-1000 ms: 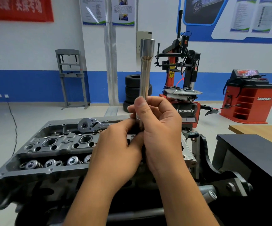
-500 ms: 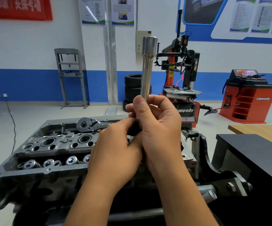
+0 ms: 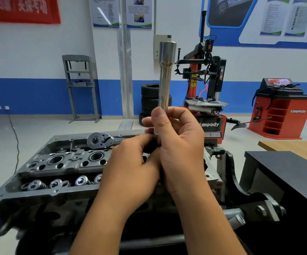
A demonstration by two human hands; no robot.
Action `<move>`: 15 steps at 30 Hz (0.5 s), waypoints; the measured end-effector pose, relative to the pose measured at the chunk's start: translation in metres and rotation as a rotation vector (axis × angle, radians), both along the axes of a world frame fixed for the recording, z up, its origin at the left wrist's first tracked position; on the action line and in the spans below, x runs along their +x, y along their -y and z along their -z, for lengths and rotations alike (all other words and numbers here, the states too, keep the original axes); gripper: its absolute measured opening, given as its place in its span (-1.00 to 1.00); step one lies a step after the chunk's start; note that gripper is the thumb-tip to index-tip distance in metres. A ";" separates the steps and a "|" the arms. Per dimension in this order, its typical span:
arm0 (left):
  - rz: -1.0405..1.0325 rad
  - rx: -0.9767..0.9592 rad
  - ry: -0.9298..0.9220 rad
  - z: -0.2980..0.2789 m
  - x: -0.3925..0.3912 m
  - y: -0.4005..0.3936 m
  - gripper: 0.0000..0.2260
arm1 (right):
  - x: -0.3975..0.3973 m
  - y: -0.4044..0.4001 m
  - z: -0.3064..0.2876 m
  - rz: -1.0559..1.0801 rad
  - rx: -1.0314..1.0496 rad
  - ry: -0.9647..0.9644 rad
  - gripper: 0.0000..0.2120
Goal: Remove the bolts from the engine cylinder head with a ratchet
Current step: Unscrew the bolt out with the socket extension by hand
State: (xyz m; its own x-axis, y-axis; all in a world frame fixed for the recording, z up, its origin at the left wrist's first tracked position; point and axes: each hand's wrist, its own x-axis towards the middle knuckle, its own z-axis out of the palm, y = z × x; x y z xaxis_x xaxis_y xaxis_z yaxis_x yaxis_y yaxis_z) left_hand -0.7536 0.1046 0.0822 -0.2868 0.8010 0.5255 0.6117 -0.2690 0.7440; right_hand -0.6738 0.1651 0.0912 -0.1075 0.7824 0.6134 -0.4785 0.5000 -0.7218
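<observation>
Right hand: the right hand [image 3: 178, 144] is wrapped round the lower part of a long metal extension bar [image 3: 165, 78], thumb up the near side, bar held upright above the engine.
Left hand: the left hand [image 3: 130, 168] is tucked in against the right one, fingertips pinching at the bar's bottom end; exactly what they pinch is hidden behind the knuckles.
Extension bar: shiny steel, wider at the top, rising well above both hands.
Ratchet: the ratchet [image 3: 101, 140] lies flat on the far edge of the cylinder head [image 3: 60, 162], round head to the left, handle running right behind the left hand. Neither hand touches it.
Cylinder head: grey casting directly beneath the hands, round bores along its top, a row of valve springs [image 3: 56, 184] along the near side.
Bolts: cannot make out any from here.
Stand: black engine stand [image 3: 241, 190] at the right end of the casting.
Counter: a dark counter [image 3: 287, 168] to the right, a wooden tabletop [image 3: 296, 148] behind it.
Background: stacked tyres [image 3: 149, 100], a tyre changer [image 3: 204, 85], a red wheel balancer [image 3: 281, 111] and a grey press frame [image 3: 80, 87] along the blue-and-white wall.
</observation>
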 end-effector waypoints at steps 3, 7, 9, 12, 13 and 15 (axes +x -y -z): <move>-0.026 0.013 0.028 0.000 -0.001 0.000 -0.73 | 0.000 0.000 0.000 0.023 0.004 0.027 -0.78; -0.109 0.047 0.025 0.003 0.000 -0.002 -0.72 | 0.000 0.002 -0.001 0.004 -0.001 0.048 -0.76; -0.126 0.048 0.018 0.003 0.000 -0.003 -0.68 | 0.000 0.003 -0.001 0.001 0.002 0.035 -0.80; -0.107 0.051 -0.015 0.004 -0.001 -0.003 -0.68 | -0.001 0.002 0.000 0.012 -0.008 0.004 -0.76; -0.072 0.048 -0.019 0.004 -0.001 -0.002 -0.68 | -0.001 0.002 0.000 0.015 -0.004 0.002 -0.78; -0.004 0.038 -0.010 0.001 -0.001 0.000 -0.68 | -0.001 0.001 0.000 0.010 0.010 0.006 -0.83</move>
State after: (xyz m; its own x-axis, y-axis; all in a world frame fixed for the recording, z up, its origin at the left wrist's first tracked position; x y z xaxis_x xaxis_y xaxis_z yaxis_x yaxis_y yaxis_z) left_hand -0.7546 0.1050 0.0809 -0.2847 0.7793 0.5582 0.6200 -0.2945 0.7273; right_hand -0.6748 0.1643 0.0909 -0.1034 0.7774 0.6204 -0.4688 0.5121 -0.7198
